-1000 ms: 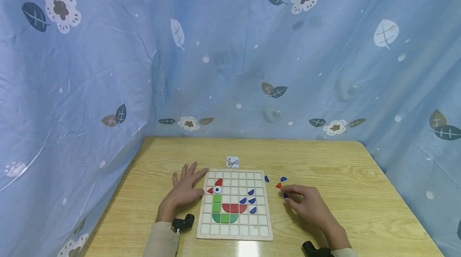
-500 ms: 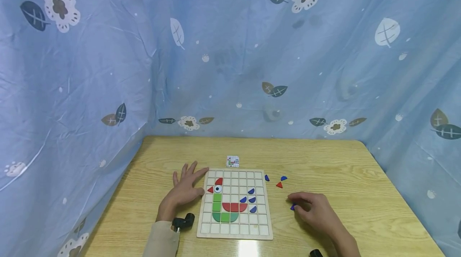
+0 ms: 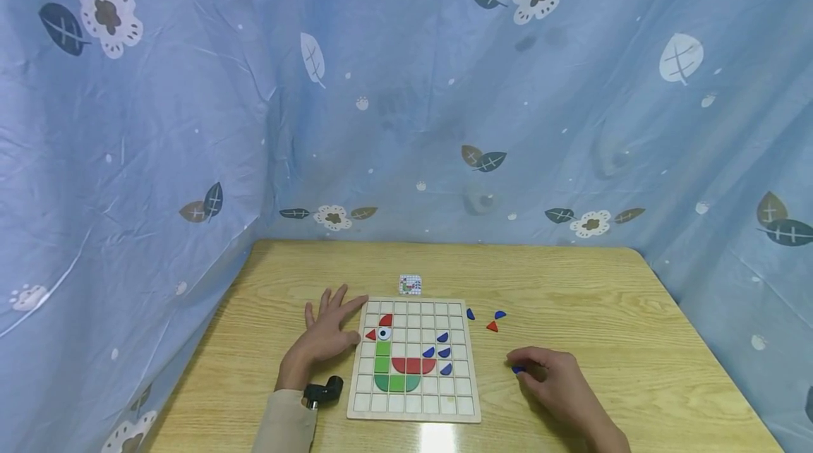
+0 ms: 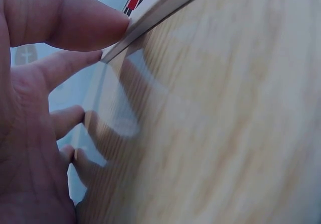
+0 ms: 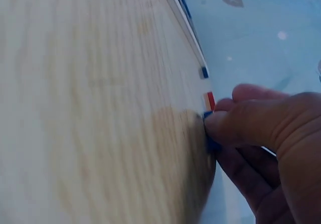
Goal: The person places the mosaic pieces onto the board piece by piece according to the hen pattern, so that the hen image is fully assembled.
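My right hand is low over the table to the right of the board, its thumb and index finger pinching a blue half-round piece. The right wrist view shows the thumb against this blue piece, with the other fingers partly behind it. My left hand has its fingers spread, and its thumb and index fingertip touch the left edge of the wooden grid board. On the board lie green, red and blue flat pieces and an eye tile in a bird shape.
Right of the board lie a red triangle and two blue half-round pieces, one by the board's edge, one farther right. A small picture card lies beyond the board. Blue patterned curtain surrounds the wooden table.
My right hand has moved right and toward me, away from the red triangle, with the blue half-round piece coming along. The left hand stays at the board's edge.
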Tool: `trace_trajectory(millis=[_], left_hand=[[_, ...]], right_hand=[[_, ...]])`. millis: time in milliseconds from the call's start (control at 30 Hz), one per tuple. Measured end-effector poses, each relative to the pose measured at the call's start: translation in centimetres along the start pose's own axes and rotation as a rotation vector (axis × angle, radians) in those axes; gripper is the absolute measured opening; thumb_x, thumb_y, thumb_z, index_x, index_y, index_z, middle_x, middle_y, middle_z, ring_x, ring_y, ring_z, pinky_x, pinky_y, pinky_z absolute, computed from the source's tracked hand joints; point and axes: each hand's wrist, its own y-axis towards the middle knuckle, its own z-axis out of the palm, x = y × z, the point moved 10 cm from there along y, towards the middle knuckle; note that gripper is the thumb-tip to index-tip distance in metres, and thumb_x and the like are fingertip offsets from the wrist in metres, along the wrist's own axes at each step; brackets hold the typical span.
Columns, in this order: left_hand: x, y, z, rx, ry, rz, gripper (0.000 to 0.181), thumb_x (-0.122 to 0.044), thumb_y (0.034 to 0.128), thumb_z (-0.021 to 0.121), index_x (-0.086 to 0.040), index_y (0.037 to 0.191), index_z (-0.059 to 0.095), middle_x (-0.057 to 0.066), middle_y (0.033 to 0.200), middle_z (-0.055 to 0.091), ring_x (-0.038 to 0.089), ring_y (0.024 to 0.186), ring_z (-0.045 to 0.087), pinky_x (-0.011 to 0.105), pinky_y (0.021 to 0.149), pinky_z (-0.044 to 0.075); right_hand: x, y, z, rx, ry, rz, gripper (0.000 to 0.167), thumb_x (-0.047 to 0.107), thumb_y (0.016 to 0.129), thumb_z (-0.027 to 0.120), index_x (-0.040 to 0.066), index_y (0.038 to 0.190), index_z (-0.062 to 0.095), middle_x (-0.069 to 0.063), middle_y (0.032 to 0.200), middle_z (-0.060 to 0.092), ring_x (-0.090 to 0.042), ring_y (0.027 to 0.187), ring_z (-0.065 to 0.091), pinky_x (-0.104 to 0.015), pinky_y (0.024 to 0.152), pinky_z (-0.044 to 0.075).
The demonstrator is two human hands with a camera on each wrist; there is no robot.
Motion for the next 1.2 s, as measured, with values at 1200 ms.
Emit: trace_trajectory(millis=[1200], left_hand=[[-0.2, -0.1, -0.2, -0.01, -0.002, 0.007, 0.084, -0.016, 0.0847, 0.072, -0.025, 0.165, 0.052, 0.02, 0.184, 0.013, 0.049, 0.17, -0.008, 0.078, 0.124, -0.02]], right_hand=[[4.6, 7.6, 6.6, -0.055, 0.091, 0.146, 0.03, -0.006, 0.09, 0.082, 0.008, 0.116, 0.084, -0.001, 0.107, 0.084, -0.013, 0.096, 0.077, -0.035, 0.088, 0.066]])
